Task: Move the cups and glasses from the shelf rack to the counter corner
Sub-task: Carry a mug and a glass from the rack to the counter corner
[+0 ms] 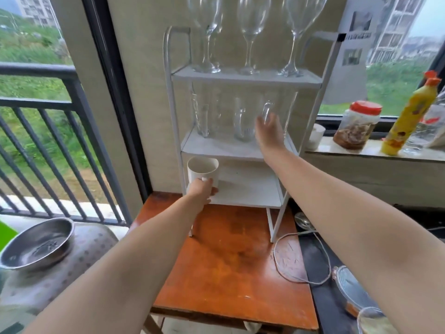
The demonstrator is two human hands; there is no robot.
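Note:
A white three-tier shelf rack [175, 131] stands on an orange wooden table [231, 266]. Three stemmed wine glasses [249, 39] stand on its top shelf. On the middle shelf are clear glass mugs [242, 124] and a tall glass [203, 119]. My right hand [269, 130] reaches onto the middle shelf and grips the handle of the rightmost glass mug [277, 109]. My left hand [201, 190] grips the handle of a white mug [203, 171] at the left end of the bottom shelf.
A metal bowl [36, 244] sits on a perforated metal surface at the lower left. On the windowsill to the right stand a small white cup [315, 137], a red-lidded jar [357, 125] and a yellow bottle [409, 114]. A white cable [301, 259] lies on the table's right side.

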